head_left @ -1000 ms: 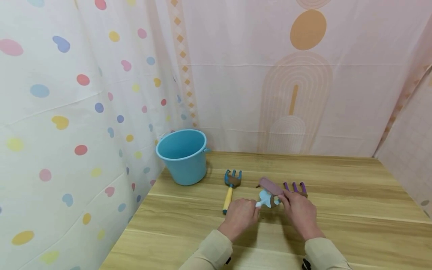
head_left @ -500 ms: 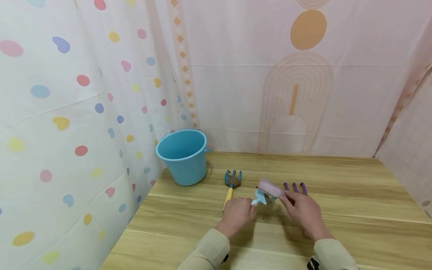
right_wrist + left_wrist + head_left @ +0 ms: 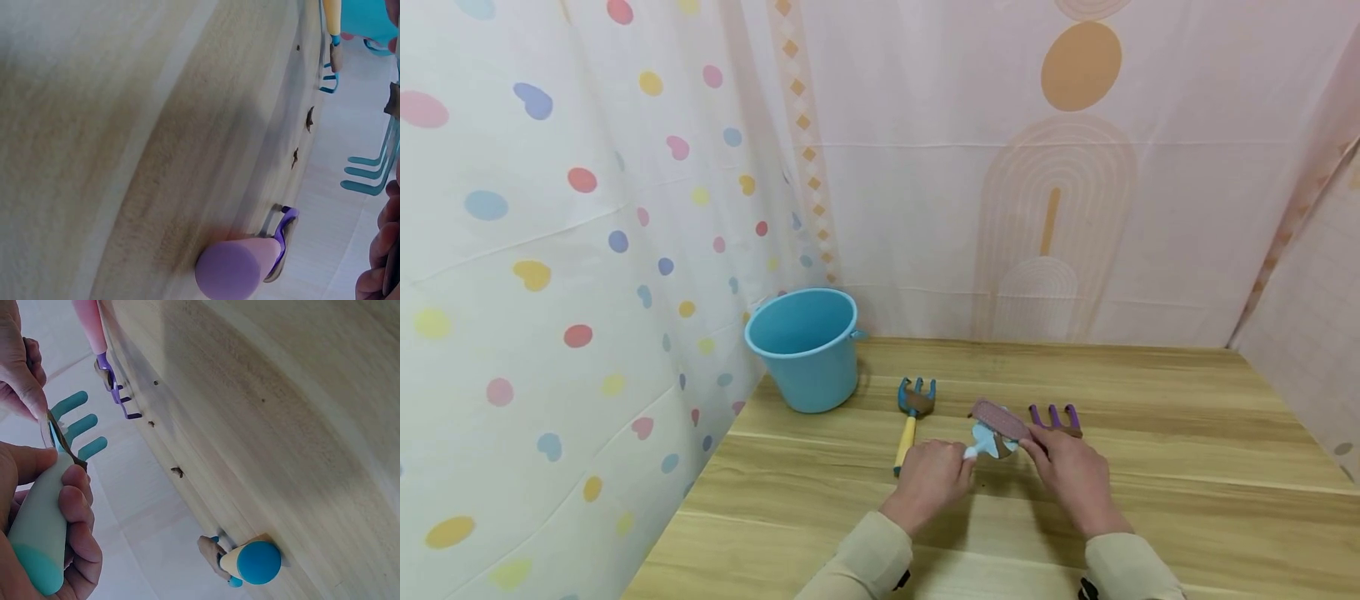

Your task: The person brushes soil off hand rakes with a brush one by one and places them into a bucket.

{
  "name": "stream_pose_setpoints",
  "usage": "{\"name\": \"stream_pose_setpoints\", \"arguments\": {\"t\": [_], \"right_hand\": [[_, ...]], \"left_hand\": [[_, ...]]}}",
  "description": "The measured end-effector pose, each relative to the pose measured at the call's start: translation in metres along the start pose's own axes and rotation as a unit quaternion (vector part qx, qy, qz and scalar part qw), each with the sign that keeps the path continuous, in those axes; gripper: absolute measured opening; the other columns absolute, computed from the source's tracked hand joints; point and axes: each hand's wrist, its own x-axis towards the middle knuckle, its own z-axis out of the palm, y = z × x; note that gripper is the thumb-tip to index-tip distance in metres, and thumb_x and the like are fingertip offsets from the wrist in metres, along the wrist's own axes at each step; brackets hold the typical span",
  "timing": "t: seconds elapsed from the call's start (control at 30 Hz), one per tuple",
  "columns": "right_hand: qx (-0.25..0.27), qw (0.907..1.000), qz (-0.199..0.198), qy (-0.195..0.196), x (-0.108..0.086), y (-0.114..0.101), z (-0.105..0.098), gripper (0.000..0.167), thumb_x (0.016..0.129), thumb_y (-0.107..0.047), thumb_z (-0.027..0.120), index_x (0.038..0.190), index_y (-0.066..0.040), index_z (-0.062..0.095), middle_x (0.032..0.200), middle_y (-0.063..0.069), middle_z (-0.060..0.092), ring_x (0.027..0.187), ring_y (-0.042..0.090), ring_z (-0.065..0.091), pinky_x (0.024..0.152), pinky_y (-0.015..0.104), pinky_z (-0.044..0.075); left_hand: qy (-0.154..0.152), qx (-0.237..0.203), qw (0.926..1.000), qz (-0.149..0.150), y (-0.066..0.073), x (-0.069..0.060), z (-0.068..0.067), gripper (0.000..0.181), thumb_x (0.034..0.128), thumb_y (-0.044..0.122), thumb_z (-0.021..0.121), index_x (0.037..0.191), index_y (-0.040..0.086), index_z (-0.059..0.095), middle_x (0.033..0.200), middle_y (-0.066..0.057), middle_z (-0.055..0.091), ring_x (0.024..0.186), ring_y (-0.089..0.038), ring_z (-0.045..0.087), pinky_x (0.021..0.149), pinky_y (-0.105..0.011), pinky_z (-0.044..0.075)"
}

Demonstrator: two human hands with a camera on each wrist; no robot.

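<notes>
My left hand (image 3: pixel 934 479) grips the pale green handle (image 3: pixel 40 519) of a small hand rake (image 3: pixel 982 440) with teal tines and a brown patch at its neck. The rake is raised off the table. My right hand (image 3: pixel 1075 479) pinches one end of a flat, oblong, pinkish paddle (image 3: pixel 1000 419) with a rough-looking face. This paddle overlaps the rake head in the head view, and in the left wrist view its thin edge lies against the brown patch. Part of the rake head is hidden behind the paddle.
On the wooden table (image 3: pixel 820 508), a blue rake with a yellow handle (image 3: pixel 908 437) lies left, and a purple rake (image 3: pixel 1055 419) with a pink handle (image 3: pixel 250 256) lies right. Both bear brown patches. A blue bucket (image 3: pixel 812 367) stands back left. Brown crumbs (image 3: pixel 177 472) dot the table.
The paddle has tilted back and forth over the rake, its face turning lighter, then darker. Both hands have shifted slightly, the rake moving left and then back right. Both grips stay the same.
</notes>
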Motion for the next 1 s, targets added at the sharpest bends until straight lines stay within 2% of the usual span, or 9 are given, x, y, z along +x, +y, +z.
{"name": "stream_pose_setpoints", "arguments": {"t": [0.13, 0.23, 0.43, 0.6, 0.7, 0.83, 0.93, 1.0], "right_hand": [[-0.008, 0.9998, 0.015, -0.009, 0.0008, -0.002, 0.0001, 0.028, 0.095, -0.026, 0.068, 0.117, -0.009, 0.072, 0.088, 0.011, 0.073, 0.051, 0.015, 0.052, 0.042, 0.032, 0.038], [-0.011, 0.9996, 0.023, -0.009, 0.0014, -0.0027, -0.001, 0.028, 0.095, -0.025, 0.068, 0.117, -0.007, 0.072, 0.086, 0.012, 0.073, 0.049, 0.014, 0.048, 0.042, 0.032, 0.036], [-0.012, 0.9994, 0.033, -0.008, 0.0018, -0.0038, -0.0043, 0.029, 0.096, -0.023, 0.067, 0.118, -0.006, 0.071, 0.087, 0.014, 0.073, 0.053, 0.017, 0.054, 0.044, 0.032, 0.038], [0.009, 0.999, 0.039, -0.022, 0.0025, -0.006, -0.006, 0.03, 0.097, -0.025, 0.065, 0.12, -0.006, 0.07, 0.088, 0.01, 0.074, 0.056, 0.016, 0.056, 0.045, 0.031, 0.04], [0.018, 0.9991, 0.031, -0.023, 0.0033, -0.0064, -0.0068, 0.033, 0.098, -0.029, 0.064, 0.121, -0.006, 0.07, 0.091, 0.008, 0.074, 0.064, 0.024, 0.064, 0.048, 0.037, 0.045], [0.017, 0.9993, 0.0, -0.033, 0.0041, -0.0059, -0.007, 0.033, 0.097, -0.03, 0.065, 0.119, -0.006, 0.071, 0.098, 0.011, 0.074, 0.079, 0.034, 0.07, 0.058, 0.047, 0.053], [0.015, 0.9987, -0.018, -0.044, 0.0031, -0.0052, -0.0064, 0.032, 0.095, -0.026, 0.068, 0.118, -0.004, 0.071, 0.1, 0.014, 0.074, 0.079, 0.032, 0.07, 0.061, 0.048, 0.054], [0.011, 0.9988, -0.025, -0.039, 0.0025, -0.005, -0.0055, 0.032, 0.095, -0.024, 0.069, 0.118, -0.003, 0.071, 0.098, 0.014, 0.074, 0.074, 0.03, 0.07, 0.058, 0.045, 0.054]], "left_hand": [[-0.002, 0.012, 0.9999, 0.002, 0.0011, -0.0005, -0.0006, 0.041, 0.096, 0.029, 0.063, 0.061, 0.018, 0.044, 0.051, 0.008, 0.035, 0.046, -0.006, 0.034, 0.041, -0.023, 0.029], [-0.004, 0.02, 0.9998, 0.002, 0.0023, -0.0012, -0.0014, 0.042, 0.0962, 0.029, 0.062, 0.06, 0.019, 0.043, 0.051, 0.008, 0.035, 0.045, -0.005, 0.033, 0.041, -0.022, 0.028], [-0.006, 0.017, 0.9998, 0.001, 0.0033, -0.0023, -0.0014, 0.046, 0.0967, 0.03, 0.062, 0.058, 0.019, 0.04, 0.049, 0.009, 0.032, 0.044, -0.005, 0.031, 0.04, -0.022, 0.026], [-0.017, -0.008, 0.9996, -0.019, -0.0002, -0.0012, 0.0018, 0.043, 0.0973, 0.028, 0.061, 0.06, 0.019, 0.042, 0.05, 0.007, 0.034, 0.044, -0.006, 0.032, 0.039, -0.023, 0.027], [-0.013, -0.011, 0.9995, -0.027, -0.003, 0.0001, 0.0037, 0.041, 0.0971, 0.028, 0.061, 0.06, 0.019, 0.045, 0.052, 0.007, 0.037, 0.045, -0.007, 0.035, 0.039, -0.025, 0.029], [-0.01, -0.005, 0.9996, -0.028, -0.0056, 0.001, 0.0043, 0.04, 0.0968, 0.028, 0.062, 0.061, 0.019, 0.046, 0.053, 0.006, 0.04, 0.046, -0.008, 0.038, 0.04, -0.026, 0.03], [-0.012, -0.002, 0.9997, -0.022, -0.005, 0.0008, 0.0038, 0.041, 0.0968, 0.029, 0.062, 0.061, 0.019, 0.046, 0.052, 0.007, 0.039, 0.046, -0.007, 0.037, 0.04, -0.025, 0.03], [-0.007, 0.003, 0.9999, -0.014, -0.0034, 0.0007, 0.0035, 0.04, 0.0967, 0.03, 0.063, 0.062, 0.02, 0.046, 0.052, 0.008, 0.038, 0.046, -0.006, 0.036, 0.04, -0.024, 0.029]]}}
